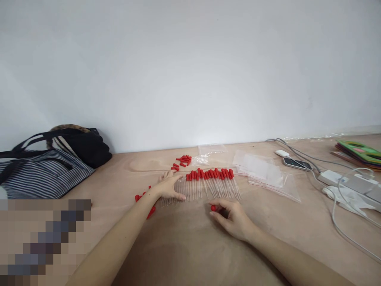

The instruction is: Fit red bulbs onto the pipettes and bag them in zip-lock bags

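One red bulb (213,207) is pinched between the thumb and fingertips of the right hand (233,218), its round end showing; whether a tube runs back from it under the palm, I cannot tell. The left hand (170,186) is spread wide, thumb well apart from the fingers, over a row of bare clear tubes (181,185) that continues out from both sides of it; whether its fingertips press on any tube is hidden. Just beyond the right-hand pinch lies a fanned row of capped tubes (218,185), their red ends pointing away from the grip. Past the left fingertips sits a small heap of loose bulbs (185,159), and more loose bulbs (151,211) lie beside and partly behind the left wrist. To the right of the capped row, farther out than the right hand, flat plastic bags (262,169) overlap on the table (190,246). The step in hand appears to be fitting bulbs to tubes one by one, with the left hand at the uncapped ones. The next move would seem to call for picking out a single bare tube and lining its end up with the bulb's mouth, without scattering its neighbours.
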Tool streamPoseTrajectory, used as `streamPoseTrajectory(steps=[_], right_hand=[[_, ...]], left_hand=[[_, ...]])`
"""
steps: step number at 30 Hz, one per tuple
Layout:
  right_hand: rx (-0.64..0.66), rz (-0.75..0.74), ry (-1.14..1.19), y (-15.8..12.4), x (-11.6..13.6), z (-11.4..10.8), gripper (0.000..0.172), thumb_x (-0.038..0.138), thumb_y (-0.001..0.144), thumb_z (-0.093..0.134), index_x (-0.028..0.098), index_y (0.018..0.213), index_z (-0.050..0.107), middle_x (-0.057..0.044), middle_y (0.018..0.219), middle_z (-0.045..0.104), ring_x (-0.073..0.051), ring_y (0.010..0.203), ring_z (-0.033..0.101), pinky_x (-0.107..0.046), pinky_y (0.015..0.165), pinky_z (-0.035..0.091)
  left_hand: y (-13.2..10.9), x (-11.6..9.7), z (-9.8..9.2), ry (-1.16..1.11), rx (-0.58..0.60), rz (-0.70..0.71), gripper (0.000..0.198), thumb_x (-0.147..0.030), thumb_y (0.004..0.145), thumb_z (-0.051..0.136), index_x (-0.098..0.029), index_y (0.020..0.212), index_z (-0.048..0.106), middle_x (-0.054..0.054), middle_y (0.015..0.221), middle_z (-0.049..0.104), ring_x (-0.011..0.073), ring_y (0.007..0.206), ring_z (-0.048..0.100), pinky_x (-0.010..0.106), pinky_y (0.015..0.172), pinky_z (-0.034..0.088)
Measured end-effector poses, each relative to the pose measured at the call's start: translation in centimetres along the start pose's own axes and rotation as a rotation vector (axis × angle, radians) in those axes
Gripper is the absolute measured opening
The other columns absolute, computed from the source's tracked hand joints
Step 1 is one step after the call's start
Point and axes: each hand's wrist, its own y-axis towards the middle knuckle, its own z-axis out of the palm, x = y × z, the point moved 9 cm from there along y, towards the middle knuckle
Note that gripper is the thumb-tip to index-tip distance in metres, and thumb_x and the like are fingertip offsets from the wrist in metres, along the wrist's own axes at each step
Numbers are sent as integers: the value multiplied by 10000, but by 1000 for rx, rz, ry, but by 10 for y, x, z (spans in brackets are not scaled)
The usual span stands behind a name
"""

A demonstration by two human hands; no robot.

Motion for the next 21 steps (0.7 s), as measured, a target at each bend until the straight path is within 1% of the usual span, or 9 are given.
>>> streamPoseTrajectory(steps=[3,6,9,12,17,21], right_hand=[[0,-23,-7,0,2,0,188,175,734,527,186,905,604,-22,715,641,-127,615,592,-242,555,488],[-5,-26,-11,0,2,0,191,179,734,530,186,911,601,-21,714,641,-126,606,591,-241,549,487],[-6,-20,-7,0,1,0,192,182,732,532,190,911,601,-18,712,639,-124,600,586,-236,539,483],[0,-15,-1,0,1,0,187,183,733,529,191,904,602,-15,713,635,-122,604,583,-232,538,480],[13,-13,-1,0,2,0,175,181,728,533,186,890,600,-9,707,628,-115,598,575,-227,545,473],[15,-2,-4,0,0,0,176,177,727,531,189,890,598,-8,710,626,-115,604,572,-229,552,471]], left_hand=[[0,-1,-1,-17,-11,1,868,-590,429,670,-296,1205,414,109,1344,231,348,1253,114,500,966,159],[0,-1,-2,-39,-36,3,820,-558,424,691,-278,1157,451,103,1319,263,339,1236,167,480,957,194],[1,-2,-2,-74,-69,46,759,-542,435,691,-254,1102,472,85,1262,332,315,1196,251,435,945,242],[2,-2,1,-98,-70,72,736,-557,450,673,-229,1076,470,78,1187,405,298,1146,322,405,930,274],[1,0,4,-106,-68,72,746,-578,466,655,-221,1091,460,90,1226,366,296,1166,291,417,947,247],[1,-1,3,-103,-89,76,734,-582,456,659,-226,1068,470,86,1252,340,303,1190,254,426,956,231]])
